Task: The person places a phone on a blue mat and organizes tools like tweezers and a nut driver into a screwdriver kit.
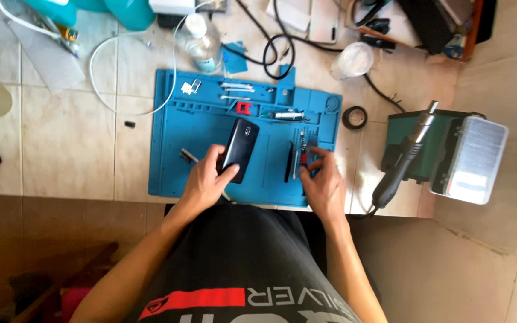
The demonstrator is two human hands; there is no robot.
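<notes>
Left hand [206, 179] fingers wrapped on dark phone [239, 149], long axis running away from body, mid blue mat [175, 173]; right hand [324, 182] fingers pinching at small tools [299, 154] just right of it

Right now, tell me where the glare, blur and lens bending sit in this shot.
Head view: strongest glare on the silvery box at right and the pale tiles; the right hand is blurred over the tools, while the left hand and dark phone look sharper; the blue mat edges bow slightly from the wide lens.
</notes>
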